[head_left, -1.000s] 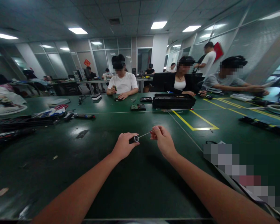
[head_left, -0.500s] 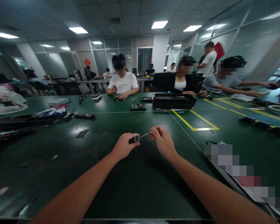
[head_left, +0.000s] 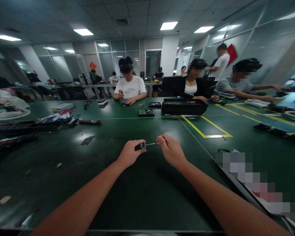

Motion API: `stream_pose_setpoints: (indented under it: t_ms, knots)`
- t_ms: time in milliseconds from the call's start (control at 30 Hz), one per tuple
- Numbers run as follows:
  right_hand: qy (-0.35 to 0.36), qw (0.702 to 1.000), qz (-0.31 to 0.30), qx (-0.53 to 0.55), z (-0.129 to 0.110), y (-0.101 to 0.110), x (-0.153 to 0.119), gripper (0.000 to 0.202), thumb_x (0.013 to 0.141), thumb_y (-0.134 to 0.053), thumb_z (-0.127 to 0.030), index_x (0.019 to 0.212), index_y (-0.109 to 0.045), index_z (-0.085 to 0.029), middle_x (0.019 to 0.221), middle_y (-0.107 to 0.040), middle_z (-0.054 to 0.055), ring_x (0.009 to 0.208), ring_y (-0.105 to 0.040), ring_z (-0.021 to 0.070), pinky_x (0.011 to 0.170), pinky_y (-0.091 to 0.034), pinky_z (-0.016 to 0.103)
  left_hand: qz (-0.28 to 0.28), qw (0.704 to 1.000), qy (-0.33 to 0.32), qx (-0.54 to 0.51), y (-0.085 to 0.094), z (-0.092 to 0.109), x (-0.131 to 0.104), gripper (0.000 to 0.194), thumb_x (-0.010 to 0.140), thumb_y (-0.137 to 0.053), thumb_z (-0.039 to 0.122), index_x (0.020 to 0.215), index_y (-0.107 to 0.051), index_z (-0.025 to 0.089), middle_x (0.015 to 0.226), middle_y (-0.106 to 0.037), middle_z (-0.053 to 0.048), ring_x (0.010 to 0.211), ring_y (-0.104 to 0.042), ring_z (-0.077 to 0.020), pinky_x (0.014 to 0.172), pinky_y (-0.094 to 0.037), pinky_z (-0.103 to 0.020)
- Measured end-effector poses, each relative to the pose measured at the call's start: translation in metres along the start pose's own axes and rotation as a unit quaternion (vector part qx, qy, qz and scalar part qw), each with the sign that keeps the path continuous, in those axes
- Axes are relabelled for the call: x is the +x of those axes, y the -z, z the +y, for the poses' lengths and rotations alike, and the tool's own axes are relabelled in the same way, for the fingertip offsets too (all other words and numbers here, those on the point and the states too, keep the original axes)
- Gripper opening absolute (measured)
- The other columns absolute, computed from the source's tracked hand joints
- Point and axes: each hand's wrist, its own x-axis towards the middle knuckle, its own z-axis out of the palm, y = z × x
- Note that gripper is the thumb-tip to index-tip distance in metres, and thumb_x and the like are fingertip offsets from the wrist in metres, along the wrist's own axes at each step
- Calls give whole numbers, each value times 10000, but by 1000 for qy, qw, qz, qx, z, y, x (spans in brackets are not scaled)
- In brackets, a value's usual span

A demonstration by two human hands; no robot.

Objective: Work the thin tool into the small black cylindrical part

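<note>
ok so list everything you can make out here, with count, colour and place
black cylinder: 1, black with pale rim, in the left hand
thin rod: 1, silvery, between cylinder and right hand
table: 1, green, under both hands
circuit board: 1, green and black, table's far middle
long case: 1, black, right of the board
tape markings: several, yellow, table's right half
blurred item: 1, mostly pale, right, near
clutter: uncountable, mixed colours, left
seated co-workers: 3, white, black and grey tops, across the table
ceiling lights: several, white, overhead
left hand: 1, bare, centre
right hand: 1, bare, right of centre
</note>
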Motion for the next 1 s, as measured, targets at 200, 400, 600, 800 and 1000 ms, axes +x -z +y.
stream_pose_setpoints:
  t_ms: [200, 400, 600, 800, 1000]
  knots:
    - [1, 999, -1, 38, -1, -2, -3, 255, 963, -382, -335, 1153, -505, -220, 818, -652, 18, 659, -589, 188, 612, -409, 312, -10, 1000, 2, 10, 0, 1, 0, 368, 848, -696, 313, 1210, -649, 267, 1103, -685, -40, 1018, -596, -239, 968, -416, -427]
    - [-10, 999, -22, 21, -2, -1, -3, 267, 984, -357, -390, 1063, -559, -235, 797, -645, 17, 670, -589, 192, 611, -392, 317, -9, 1000, 13, 8, -1, -4, 0, 353, 864, -676, 307, 1214, -640, 279, 1119, -677, -32, 1050, -589, -242, 1043, -352, -489]
    - [-38, 986, 8, 160, 1, -8, 0, 177, 895, -522, -371, 992, -539, -223, 863, -645, 31, 746, -592, 194, 674, -465, 334, -2, 1000, 25, 9, 1, -5, 0, 373, 872, -667, 335, 1238, -623, 287, 1143, -667, -36, 1085, -575, -248, 1096, -286, -546]
    - [-208, 900, 66, 378, 19, -16, 11, 261, 872, -524, -465, 809, -562, -214, 657, -559, 23, 579, -540, 177, 636, -522, 373, -19, 998, -33, 47, 5, 1, -1, 389, 895, -644, 319, 1280, -586, 322, 1208, -643, -10, 1174, -542, -224, 1169, -112, -577]
    - [-194, 901, 138, 363, 28, -16, 14, 237, 839, -581, -455, 806, -580, -220, 712, -561, 12, 629, -528, 161, 607, -488, 317, -20, 998, 3, 57, 3, 0, 0, 381, 874, -671, 306, 1250, -610, 297, 1168, -658, -16, 1136, -563, -235, 1157, -147, -593]
